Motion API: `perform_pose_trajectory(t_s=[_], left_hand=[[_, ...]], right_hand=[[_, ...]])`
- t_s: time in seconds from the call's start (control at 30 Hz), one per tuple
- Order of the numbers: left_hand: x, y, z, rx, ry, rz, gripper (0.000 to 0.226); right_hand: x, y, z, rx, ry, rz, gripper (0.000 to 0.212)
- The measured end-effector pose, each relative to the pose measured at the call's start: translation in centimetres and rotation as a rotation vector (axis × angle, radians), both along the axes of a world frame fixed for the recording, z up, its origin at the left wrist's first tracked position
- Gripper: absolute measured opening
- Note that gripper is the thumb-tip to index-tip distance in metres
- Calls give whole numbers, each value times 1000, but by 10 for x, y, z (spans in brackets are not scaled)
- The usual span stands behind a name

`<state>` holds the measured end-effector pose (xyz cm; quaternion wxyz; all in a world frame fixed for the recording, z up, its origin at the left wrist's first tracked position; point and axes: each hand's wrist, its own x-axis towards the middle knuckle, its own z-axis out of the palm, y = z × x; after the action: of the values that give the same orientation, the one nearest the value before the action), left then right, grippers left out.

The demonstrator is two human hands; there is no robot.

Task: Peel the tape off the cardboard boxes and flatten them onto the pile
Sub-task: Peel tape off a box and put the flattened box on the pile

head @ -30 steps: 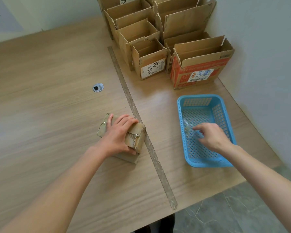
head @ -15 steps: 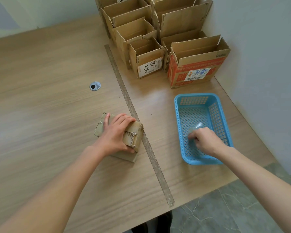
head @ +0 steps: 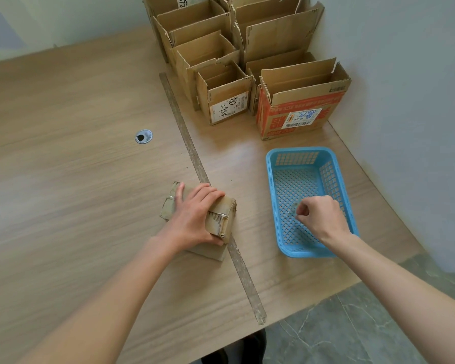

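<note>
Near table centre, beside a long strip of tape (head: pixel 208 190): small cardboard box (head: pixel 221 216) pinned under left hand (head: pixel 195 216), fingers curled over its top. Over blue mesh basket (head: pixel 273 206), right hand (head: pixel 318 219) pinching clear tape scrap (head: pixel 292 207). Probably light, stiff, crushable corrugate; best taken at flap edges.

A light wood-grain counter (head: pixel 63 179) fills most of the view, with a small round metal-rimmed hole (head: pixel 143 136) set into its surface and a long, worn strip (head: pixel 195 164) running from its far part to its near edge. Plain pale walls (head: pixel 405 74) meet it on the far side and on the right, where soft, even light falls with faint shadows. Beyond the counter's near right edge lies a grey-green stone floor (head: pixel 352 324) veined with thin pale lines.
</note>
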<state>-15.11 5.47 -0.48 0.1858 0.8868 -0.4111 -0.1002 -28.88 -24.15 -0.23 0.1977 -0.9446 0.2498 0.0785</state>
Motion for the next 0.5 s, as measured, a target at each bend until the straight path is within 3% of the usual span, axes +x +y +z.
perform_pose_trajectory(t_s=[0.07,0.37,0.5], left_hand=[[-8,-16,0,5,-8,-19,120],[-20,-46,4,16,-13,-50,123],[-20,-46,5,36,-15,-51,124]], right_hand=[[-3,-1,-4,-24,10,35,4],[-15,-10,-6,-208,34,331,20],[-15,-11,6,-24,96,199,29]])
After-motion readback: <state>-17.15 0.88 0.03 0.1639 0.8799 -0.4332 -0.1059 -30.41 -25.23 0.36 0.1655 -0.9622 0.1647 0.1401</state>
